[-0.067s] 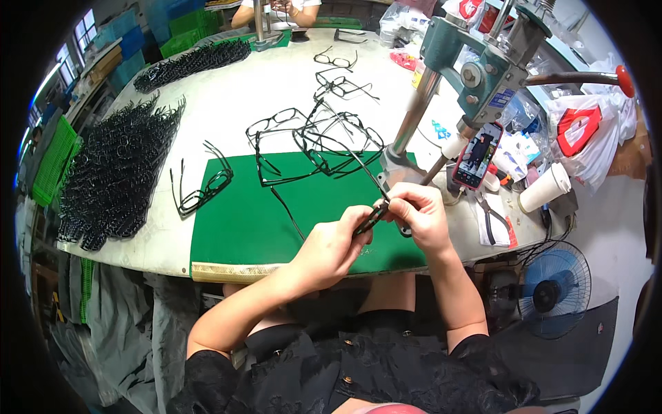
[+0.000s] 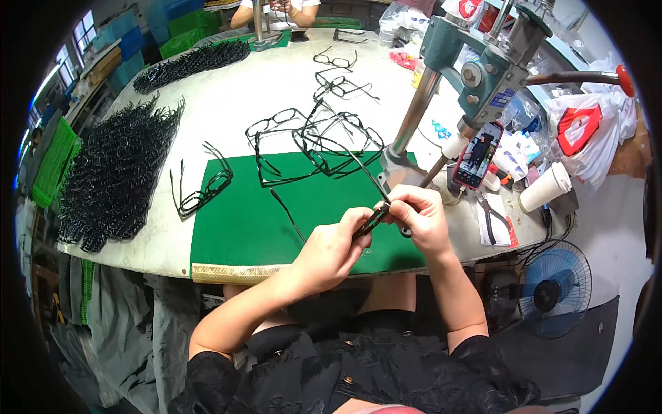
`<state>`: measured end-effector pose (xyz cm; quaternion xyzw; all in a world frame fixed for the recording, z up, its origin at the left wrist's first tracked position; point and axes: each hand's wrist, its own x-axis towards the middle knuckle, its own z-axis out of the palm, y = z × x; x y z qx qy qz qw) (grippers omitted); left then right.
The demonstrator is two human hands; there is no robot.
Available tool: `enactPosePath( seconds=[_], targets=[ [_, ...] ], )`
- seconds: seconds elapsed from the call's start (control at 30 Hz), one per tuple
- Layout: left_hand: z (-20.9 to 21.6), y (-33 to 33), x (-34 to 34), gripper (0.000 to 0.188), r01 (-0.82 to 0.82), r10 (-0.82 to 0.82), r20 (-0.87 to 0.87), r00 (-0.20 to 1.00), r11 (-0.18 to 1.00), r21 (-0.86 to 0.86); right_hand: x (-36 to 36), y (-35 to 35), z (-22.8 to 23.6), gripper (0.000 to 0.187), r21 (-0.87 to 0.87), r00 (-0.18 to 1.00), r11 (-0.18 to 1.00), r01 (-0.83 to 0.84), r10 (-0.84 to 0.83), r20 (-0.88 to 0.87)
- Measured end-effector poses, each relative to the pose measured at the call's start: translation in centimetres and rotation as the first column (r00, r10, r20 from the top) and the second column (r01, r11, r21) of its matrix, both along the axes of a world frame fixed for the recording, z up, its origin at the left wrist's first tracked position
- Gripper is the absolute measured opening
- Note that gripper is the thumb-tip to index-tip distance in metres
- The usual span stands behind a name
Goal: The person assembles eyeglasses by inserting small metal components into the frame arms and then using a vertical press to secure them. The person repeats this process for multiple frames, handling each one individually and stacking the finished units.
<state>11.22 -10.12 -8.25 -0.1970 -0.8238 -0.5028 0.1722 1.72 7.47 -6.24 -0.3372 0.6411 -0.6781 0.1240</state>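
Over the front right of the green mat, a black eyeglass frame is held between my two hands. My left hand closes its fingers on one side of the frame. My right hand pinches the other side near the hinge, close to the press base. One temple arm stretches up and away from the fingers. Several black eyeglass frames lie tangled at the mat's far edge. Another pair of glasses rests at the mat's left edge. My fingers hide part of the held frame.
A green lever press with a steel column stands at the right. Dense piles of black frames cover the table's left. Pliers, a phone and a white cup sit on the right. Across the table, a person works.
The held frame has turned very slightly between my fingers. Both hands stay in nearly the same place.
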Motion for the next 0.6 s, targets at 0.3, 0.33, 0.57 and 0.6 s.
enactPosePath(
  seconds=[0.3, 0.33, 0.57, 0.6],
  targets=[
    [0.9, -4.3, 2.8, 0.055, -0.141, 0.000, 0.265, 0.964, 0.845, 0.515, 3.5, 1.3, -5.7, 0.030, 0.376, 0.787, 0.908, 0.182, 0.095, -0.609],
    [1.1, -5.2, 2.8, 0.059, -0.156, 0.023, 0.255, 0.967, 0.842, 0.516, 3.6, 1.8, -6.2, 0.032, 0.406, 0.731, 0.889, 0.213, 0.131, -0.670],
    [1.2, -8.2, 5.3, 0.059, -0.360, 0.345, 0.155, 0.926, 0.930, 0.080, 4.2, 3.1, -8.2, 0.046, 0.445, 0.528, 0.828, 0.340, 0.223, -0.819],
    [0.7, -8.3, 5.5, 0.058, -0.418, 0.411, 0.107, 0.905, 0.907, 0.051, 3.9, 3.3, -8.4, 0.046, 0.455, 0.542, 0.820, 0.348, 0.220, -0.811]
  ],
)
